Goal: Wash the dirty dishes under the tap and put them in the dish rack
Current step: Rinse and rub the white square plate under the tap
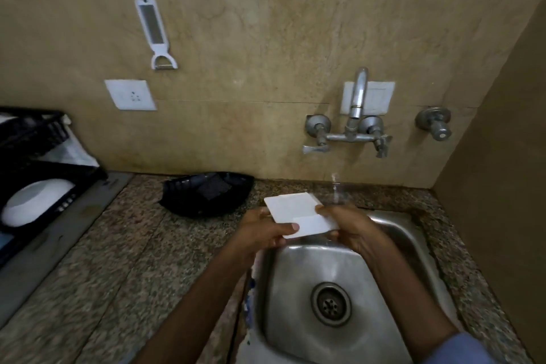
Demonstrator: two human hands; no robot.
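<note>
You have the white dish point(291, 207) in both hands, held over the back-left corner of the sink point(283, 289), clear of the basin floor.

Left hand point(263, 230): thumb on top of the near-left edge, fingers underneath, clamped on the dish. Right hand point(351, 227): fingers curled round the right edge, also clamped on it.

The dish is flat, face up and close to level. Its long axis runs diagonally, from far-left to near-right. It might be two stacked pieces rather than one, since a lighter strip shows along the near edge and the view is too soft to tell.

Key relation: the water stream point(334, 189) from the tap point(359, 97) falls just beside the dish's far-right corner, past your right fingers. Most of the dish sits left of the stream, so I judge it isn't properly under the flow. To rinse, shift it right and slightly away from you; the right hand leads.

The dish rack point(35, 139) is well apart on the far left of the worktop point(118, 245), with a white bowl point(35, 204) already in it. Your left hand is the nearer one for that handoff. A black tray point(206, 192) sits between the sink and the rack near the wall, so keep the dish above it.
</note>
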